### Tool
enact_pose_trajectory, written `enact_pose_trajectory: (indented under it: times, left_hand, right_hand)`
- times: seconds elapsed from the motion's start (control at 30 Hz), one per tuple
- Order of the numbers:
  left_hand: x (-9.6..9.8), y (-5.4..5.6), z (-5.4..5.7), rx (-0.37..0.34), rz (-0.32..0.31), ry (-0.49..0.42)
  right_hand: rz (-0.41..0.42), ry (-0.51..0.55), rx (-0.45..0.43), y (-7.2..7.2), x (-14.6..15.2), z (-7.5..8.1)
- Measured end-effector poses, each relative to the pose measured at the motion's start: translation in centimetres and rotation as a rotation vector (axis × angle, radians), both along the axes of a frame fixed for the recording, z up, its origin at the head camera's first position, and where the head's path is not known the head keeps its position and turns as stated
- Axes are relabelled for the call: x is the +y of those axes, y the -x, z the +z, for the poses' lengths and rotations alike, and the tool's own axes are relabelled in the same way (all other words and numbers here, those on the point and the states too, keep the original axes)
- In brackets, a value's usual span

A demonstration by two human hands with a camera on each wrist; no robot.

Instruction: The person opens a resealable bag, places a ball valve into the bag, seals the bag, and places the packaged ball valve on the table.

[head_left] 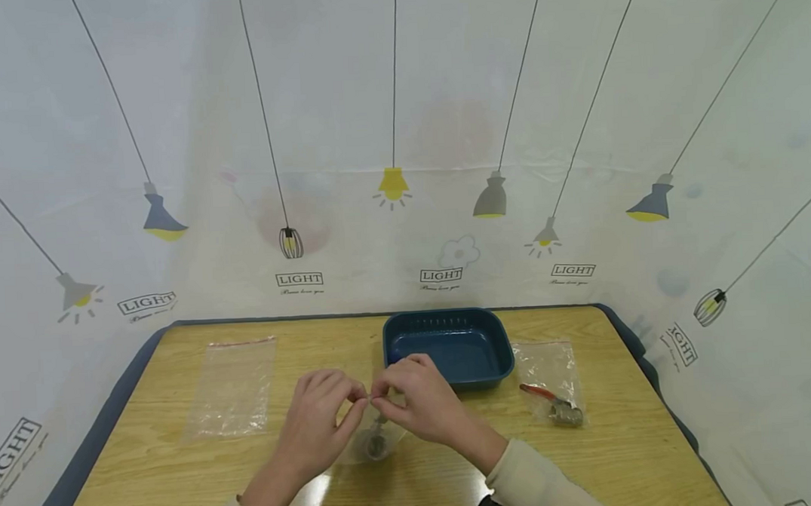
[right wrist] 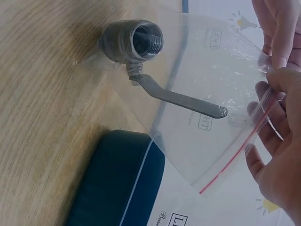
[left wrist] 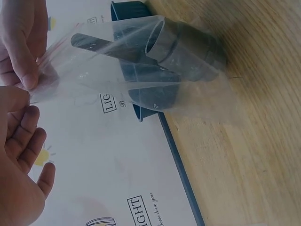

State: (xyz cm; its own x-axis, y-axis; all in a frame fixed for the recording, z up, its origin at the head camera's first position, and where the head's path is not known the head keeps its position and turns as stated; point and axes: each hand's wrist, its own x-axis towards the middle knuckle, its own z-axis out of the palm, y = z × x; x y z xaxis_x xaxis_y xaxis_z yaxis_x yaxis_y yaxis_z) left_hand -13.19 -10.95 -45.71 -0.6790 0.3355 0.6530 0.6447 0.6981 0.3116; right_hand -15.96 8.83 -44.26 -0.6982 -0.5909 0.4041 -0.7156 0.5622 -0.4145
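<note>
A pale sleeve [head_left: 545, 485] is nearest; beyond, the left hand [head_left: 320, 420] and right hand [head_left: 422, 401] each hold the top of a clear bag [right wrist: 211, 70] in a narrow pinching grip. Sealing seems the step, calling next for pressing along the red strip [right wrist: 237, 153]. The metal valve [right wrist: 120, 43] sits inside, short of the blue tub [head_left: 482, 382].

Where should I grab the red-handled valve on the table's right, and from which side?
I'd take its stout metal body, through the clear bag, with the right hand, once free, coming down from the near right. The body lies at the bag's near end, and the slim red handle points away to the far left, so that approach should avoid it.
</note>
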Motion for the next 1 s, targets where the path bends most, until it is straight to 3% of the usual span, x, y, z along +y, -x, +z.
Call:
enact_pose_trajectory:
  times: [0.53,0.9,1.0]
  left_hand:
    - [0.2,0.1,-0.4,-0.002,0.000,-0.023]
    - [0.2,0.2,-0.7,-0.043,0.006,-0.040]
    - [0.2,0.3,-0.7,-0.014,0.005,-0.044]
  right_hand:
    - [-0.026,0.000,0.021,-0.1,0.5,-0.6]
    - [-0.017,0.036,-0.026,0.1,0.8,-0.9]
    - [-0.025,0.028,-0.006,0.1,1.0,-1.1]
